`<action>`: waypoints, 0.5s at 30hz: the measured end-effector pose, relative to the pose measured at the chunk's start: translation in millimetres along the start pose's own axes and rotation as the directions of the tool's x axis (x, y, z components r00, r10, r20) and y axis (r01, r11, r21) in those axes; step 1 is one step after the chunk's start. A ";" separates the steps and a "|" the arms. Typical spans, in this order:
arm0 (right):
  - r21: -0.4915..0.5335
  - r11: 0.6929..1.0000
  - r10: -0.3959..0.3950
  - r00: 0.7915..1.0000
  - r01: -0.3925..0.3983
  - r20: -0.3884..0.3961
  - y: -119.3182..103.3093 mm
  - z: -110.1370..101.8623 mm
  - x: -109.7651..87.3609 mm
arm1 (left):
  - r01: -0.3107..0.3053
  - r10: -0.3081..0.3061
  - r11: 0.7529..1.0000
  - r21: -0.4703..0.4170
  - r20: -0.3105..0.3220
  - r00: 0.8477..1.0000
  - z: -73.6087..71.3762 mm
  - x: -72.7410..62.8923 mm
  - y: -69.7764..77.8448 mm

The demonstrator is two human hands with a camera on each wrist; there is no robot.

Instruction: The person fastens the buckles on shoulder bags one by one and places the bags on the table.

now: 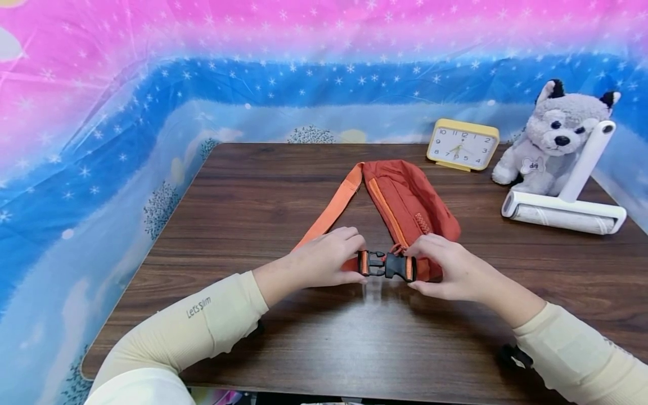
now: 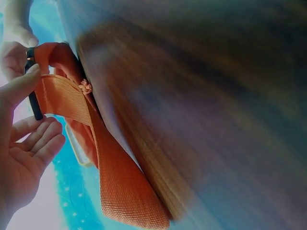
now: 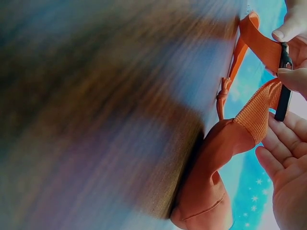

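Note:
A rust-red waist bag (image 1: 407, 194) lies on the table, its orange strap (image 1: 331, 211) running down to the left. My left hand (image 1: 324, 260) pinches the black pronged buckle half (image 1: 363, 263) between thumb and fingers. Opposite it, my right hand (image 1: 453, 267) pinches the black socket half (image 1: 395, 266). The two halves are in line, with the prong tips right at the socket's mouth and the prongs largely showing. In the left wrist view, orange webbing (image 2: 67, 98) loops from the buckle; the right wrist view shows webbing (image 3: 256, 110) joining the bag's end.
A yellow alarm clock (image 1: 463, 144) stands at the back right of the brown wooden table (image 1: 243, 191). Beside it sits a grey plush dog (image 1: 549, 135), with a white lint roller (image 1: 564, 211) in front. A snowflake-patterned cloth (image 1: 253, 79) hangs behind and to the left.

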State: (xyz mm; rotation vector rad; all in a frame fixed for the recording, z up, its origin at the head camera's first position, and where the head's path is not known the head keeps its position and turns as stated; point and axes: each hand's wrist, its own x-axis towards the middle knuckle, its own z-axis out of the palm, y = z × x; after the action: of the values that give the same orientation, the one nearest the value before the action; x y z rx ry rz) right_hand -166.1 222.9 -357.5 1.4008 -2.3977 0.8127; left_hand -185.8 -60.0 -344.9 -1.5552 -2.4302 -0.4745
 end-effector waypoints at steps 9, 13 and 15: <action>0.020 1.000 0.010 1.000 -0.010 0.017 0.9 2.2 3.3 | -0.011 0.011 1.000 -0.005 -0.010 1.000 -1.1 -1.7 -0.3; 0.004 1.000 0.004 1.000 -0.004 0.009 0.6 1.8 2.5 | -0.003 0.003 1.000 0.003 0.009 1.000 -1.5 -0.8 0.8; 0.005 1.000 0.003 1.000 -0.003 0.005 0.4 1.2 1.8 | 0.000 0.000 1.000 0.006 0.020 1.000 -1.6 -0.3 1.4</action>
State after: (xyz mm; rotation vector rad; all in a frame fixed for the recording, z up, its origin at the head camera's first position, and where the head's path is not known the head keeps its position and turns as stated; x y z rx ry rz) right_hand -167.3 221.0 -357.8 1.4039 -2.4035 0.8178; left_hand -184.3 -60.2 -343.3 -1.5643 -2.4441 -0.4537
